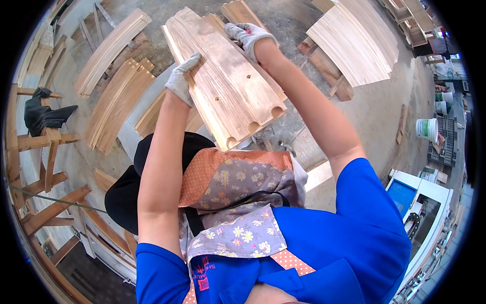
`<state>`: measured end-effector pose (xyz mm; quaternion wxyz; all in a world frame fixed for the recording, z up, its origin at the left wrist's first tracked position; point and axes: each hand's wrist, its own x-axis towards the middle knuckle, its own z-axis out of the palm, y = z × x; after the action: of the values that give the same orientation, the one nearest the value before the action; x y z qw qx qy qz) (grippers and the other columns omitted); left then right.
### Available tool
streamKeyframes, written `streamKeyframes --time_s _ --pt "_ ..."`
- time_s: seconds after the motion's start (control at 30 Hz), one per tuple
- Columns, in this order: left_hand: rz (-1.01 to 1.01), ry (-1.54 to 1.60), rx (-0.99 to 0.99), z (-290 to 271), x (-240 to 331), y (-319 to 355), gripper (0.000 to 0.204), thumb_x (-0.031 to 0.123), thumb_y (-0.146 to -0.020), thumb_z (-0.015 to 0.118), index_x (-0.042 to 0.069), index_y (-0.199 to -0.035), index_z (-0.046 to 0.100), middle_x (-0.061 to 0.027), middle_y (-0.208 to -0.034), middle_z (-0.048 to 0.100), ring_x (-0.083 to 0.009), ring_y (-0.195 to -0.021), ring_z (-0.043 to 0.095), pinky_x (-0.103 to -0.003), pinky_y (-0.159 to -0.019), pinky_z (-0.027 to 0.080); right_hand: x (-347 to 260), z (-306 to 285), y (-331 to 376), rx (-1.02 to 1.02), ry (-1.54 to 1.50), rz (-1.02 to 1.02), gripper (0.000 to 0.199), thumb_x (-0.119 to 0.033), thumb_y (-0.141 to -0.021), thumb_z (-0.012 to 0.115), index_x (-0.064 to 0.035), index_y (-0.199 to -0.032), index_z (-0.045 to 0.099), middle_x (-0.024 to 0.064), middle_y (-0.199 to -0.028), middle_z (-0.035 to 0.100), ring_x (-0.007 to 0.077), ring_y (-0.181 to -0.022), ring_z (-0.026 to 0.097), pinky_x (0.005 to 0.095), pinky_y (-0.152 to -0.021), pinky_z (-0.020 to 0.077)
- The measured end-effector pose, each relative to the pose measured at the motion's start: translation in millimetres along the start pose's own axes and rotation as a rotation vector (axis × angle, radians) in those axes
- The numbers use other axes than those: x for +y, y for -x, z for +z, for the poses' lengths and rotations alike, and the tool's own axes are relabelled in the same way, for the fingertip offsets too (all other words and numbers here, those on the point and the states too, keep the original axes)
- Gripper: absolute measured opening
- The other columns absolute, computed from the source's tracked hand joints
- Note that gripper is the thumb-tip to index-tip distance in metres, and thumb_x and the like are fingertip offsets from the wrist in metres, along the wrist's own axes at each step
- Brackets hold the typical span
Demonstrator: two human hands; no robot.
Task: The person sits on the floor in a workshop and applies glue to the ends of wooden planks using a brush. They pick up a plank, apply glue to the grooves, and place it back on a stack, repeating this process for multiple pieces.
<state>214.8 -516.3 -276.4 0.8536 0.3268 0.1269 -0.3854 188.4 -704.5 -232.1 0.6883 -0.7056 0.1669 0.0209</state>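
Note:
A pale wooden panel is held out in front of me, tilted, between both gloved hands. Its surface has grain lines and a few small drilled holes, and rounded notches are cut along the near end. My left hand, in a grey-white work glove, grips the left edge with the thumb lying on top. At the far part of the right edge, my right hand is closed round the wood, wearing a matching glove with a small red mark. The fingers under the panel are hidden.
Stacked boards lie on the left, with another stack behind. A wide pile of pale boards rests on timber supports at right. A wooden frame stands far left. A white bucket and white machine are at right.

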Motion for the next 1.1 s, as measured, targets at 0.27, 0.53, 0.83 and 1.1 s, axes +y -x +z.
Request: streamKeyframes --time_s 0.27,0.53,0.83,1.1 --pt "0.032 -0.125 0.111 5 7 11 0.026 0.011 -0.075 0.059 0.001 -0.098 0.054 -0.0114 -0.091 0.06 -0.0243 -0.078 0.061 -0.035 -0.068 0.054 -10 38 30 0.128 0.093 -0.184 0.043 -0.034 -0.078 0.061 0.0015 -0.099 0.051 0.0085 -0.083 0.057 0.014 -0.075 0.051 0.0256 -0.07 0.0423" --pt "0.127 -0.13 0.206 4 31 17 0.043 0.02 -0.068 0.067 0.002 -0.105 0.052 -0.0163 -0.102 0.054 -0.0305 -0.091 0.055 -0.042 -0.081 0.046 60 -70 21 0.406 -0.569 -0.085 0.033 -0.033 -0.085 0.049 -0.0018 -0.091 0.056 0.0091 -0.075 0.058 0.0181 -0.062 0.057 0.0288 -0.059 0.0504" --pt "0.408 -0.138 0.335 -42 58 4 0.027 0.013 -0.076 0.061 0.003 -0.101 0.055 -0.0084 -0.096 0.06 -0.023 -0.086 0.058 -0.037 -0.079 0.048 245 -150 71 0.742 -0.339 0.319 0.018 -0.017 -0.081 0.055 0.0003 -0.085 0.058 0.0075 -0.066 0.057 0.0149 -0.055 0.057 0.0272 -0.049 0.0499" --pt "0.351 -0.139 0.355 -22 58 16 0.038 0.017 -0.075 0.064 0.003 -0.107 0.051 -0.0105 -0.099 0.059 -0.025 -0.088 0.057 -0.039 -0.079 0.047 304 -133 57 0.709 -0.292 0.305 0.022 -0.019 -0.082 0.057 -0.0025 -0.095 0.058 0.0068 -0.067 0.058 0.0121 -0.057 0.056 0.0247 -0.051 0.0471"
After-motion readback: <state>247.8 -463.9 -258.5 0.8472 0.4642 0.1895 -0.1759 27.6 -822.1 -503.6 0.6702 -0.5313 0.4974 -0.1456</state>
